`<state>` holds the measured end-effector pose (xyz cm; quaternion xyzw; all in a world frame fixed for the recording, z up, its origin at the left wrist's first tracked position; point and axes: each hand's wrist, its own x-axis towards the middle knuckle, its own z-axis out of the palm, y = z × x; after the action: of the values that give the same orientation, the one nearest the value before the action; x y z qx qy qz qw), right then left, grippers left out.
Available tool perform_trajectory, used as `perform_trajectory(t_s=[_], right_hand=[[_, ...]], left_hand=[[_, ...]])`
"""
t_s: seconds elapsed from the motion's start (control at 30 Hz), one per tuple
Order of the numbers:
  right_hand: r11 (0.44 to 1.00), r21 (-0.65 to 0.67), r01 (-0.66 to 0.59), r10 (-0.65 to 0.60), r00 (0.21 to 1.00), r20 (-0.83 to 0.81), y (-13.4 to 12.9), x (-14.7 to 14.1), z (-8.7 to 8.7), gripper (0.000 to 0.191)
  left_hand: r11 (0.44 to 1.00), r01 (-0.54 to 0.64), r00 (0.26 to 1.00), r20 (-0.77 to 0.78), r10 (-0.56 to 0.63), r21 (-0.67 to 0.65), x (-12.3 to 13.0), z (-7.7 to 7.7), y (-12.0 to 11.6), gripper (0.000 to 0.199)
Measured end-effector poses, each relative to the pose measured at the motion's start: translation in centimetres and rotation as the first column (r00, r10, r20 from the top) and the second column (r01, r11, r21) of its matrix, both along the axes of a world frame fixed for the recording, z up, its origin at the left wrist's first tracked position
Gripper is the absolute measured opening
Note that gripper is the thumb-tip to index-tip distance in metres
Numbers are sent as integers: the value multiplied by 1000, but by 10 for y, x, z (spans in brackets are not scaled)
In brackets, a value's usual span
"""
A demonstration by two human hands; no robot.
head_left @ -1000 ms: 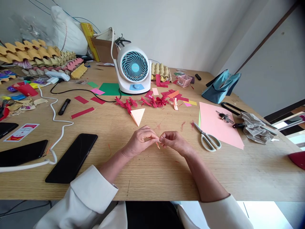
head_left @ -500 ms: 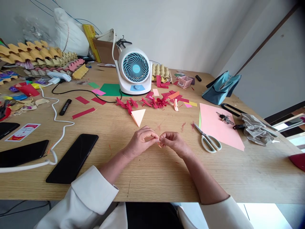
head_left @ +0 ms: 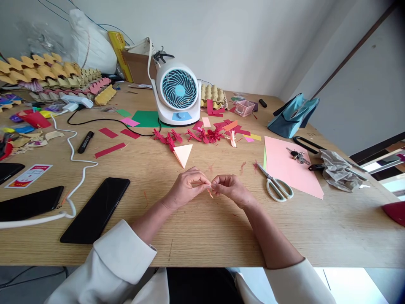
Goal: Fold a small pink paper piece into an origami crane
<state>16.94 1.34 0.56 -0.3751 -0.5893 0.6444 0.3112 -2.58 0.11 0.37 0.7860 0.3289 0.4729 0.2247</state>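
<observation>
Fingertips of my left hand point(head_left: 191, 185) and my right hand point(head_left: 232, 190) meet above the table, both pinched on a small strip of peach paper point(head_left: 210, 194). Most of the strip is hidden by the fingers; a thin end hangs below them. Beyond my hands lies a folded pale peach paper triangle point(head_left: 183, 156). Behind it runs a row of crimson fringed paper pieces point(head_left: 202, 135), with one peach fringed piece point(head_left: 233, 139) at its right. White-handled scissors point(head_left: 276, 185) lie to the right of my right hand, blades pointing away.
A white fan point(head_left: 179, 93) stands at the back. Pink paper sheets point(head_left: 292, 169) with keys point(head_left: 298, 156) lie right, near a blue bag point(head_left: 294, 116). A black phone point(head_left: 96, 209), a marker point(head_left: 85, 142) and a white cable point(head_left: 85, 171) are left. Egg trays point(head_left: 41, 71) are stacked far left.
The view has shifted very slightly. My hands keep the same pinch, with the hanging paper end tilted a little differently.
</observation>
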Motion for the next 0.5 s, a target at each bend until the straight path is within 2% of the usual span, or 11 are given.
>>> perform_trajectory(t_s=[0.4,0.5], right_hand=[[1000,-8,2,-2,1000,28,0,-1,4,32],[999,30,25,-27,998,53,0,-1,1,27]], left_hand=[[999,-30,1000,-10,30,-34,1,4,-2,11],[998,-45,999,-16,45,-51,1,2,-1,8]])
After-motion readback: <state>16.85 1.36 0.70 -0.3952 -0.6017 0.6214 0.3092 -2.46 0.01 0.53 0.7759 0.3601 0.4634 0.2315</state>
